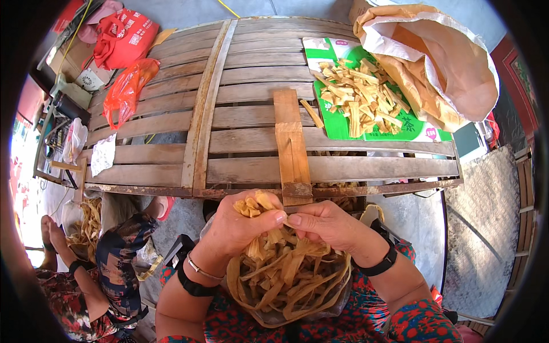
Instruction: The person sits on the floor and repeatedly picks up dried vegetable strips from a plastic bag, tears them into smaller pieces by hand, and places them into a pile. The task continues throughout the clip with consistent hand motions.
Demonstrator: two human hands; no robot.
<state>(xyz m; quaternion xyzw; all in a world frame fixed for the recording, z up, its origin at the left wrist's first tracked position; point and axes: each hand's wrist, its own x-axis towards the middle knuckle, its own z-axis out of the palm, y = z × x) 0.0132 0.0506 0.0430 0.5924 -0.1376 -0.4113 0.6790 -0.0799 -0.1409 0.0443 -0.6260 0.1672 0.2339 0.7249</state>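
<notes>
Head view: we seem to be splitting strips [260, 200], left hand [243, 222] squeezing some, right hand [325, 224] pinching one; next probably needs gentle tugging.

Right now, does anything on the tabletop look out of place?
Yes, slightly: one pale strip lies on the bare wooden slats, beside the left edge of the green sheet. It looks stray because the nearby heap of similar strips sits on that sheet.

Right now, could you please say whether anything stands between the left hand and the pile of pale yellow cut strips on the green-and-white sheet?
Yes: a long brown wooden board, on the front of the slatted table, crosses the direct line from the left hand to the pale yellow pile.
</notes>
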